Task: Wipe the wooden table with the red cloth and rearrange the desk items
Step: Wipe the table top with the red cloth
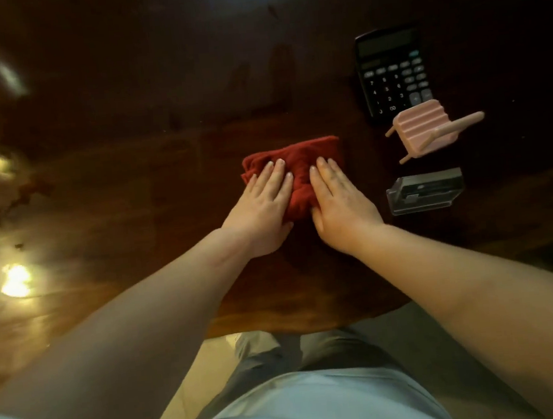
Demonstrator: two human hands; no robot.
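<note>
The wiping step looks to be in hand: the red cloth (295,173) lies bunched on the wooden table (130,176) near its front edge, with both palms flat on it. The left hand (261,207) and right hand (338,203) press side by side, fingers straight and close together, clamped on nothing. Next the cloth likely must sweep left or far, clear of the calculator (392,73), pink stand (424,131) and clear plastic holder (423,191) at right.

Only readable marks: white key digits on black calculator (392,73), 7 8 9, 4 5 6, 2 3, 0 and 00 (blurred, partly guessed from layout). Calculator display blank. No brand legible.
</note>
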